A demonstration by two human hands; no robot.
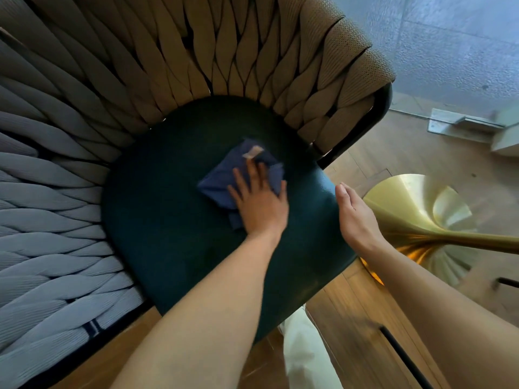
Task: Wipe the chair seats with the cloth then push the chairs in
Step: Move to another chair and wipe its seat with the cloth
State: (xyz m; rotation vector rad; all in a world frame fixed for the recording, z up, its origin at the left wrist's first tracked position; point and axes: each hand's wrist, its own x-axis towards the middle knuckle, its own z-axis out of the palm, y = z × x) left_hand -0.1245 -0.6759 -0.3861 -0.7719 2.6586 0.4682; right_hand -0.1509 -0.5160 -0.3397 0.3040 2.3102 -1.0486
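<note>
One left hand [259, 204] flat on folded blue cloth [224, 178], rounded dark-green seat [174, 220], right hand [355, 217] open, empty

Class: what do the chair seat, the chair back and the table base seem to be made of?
Chair seat: dark green leather or vinyl, judging by its pebbled sheen. Chair back: woven beige fabric rope, visibly ribbed and interlaced. Table base: brushed gold-toned metal, probably brass-finished, showing circular reflections.

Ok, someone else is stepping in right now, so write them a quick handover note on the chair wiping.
Left hand: flat, pressing the blue cloth onto the dark green seat, mid-wipe.
Right hand: open, holding nothing, at the seat's right edge.
Chair stands clear of the gold table base, not pushed in.
Done: wiping is under way on this seat.
Left: finish this seat, wipe any other seats, push the chairs in.
</note>
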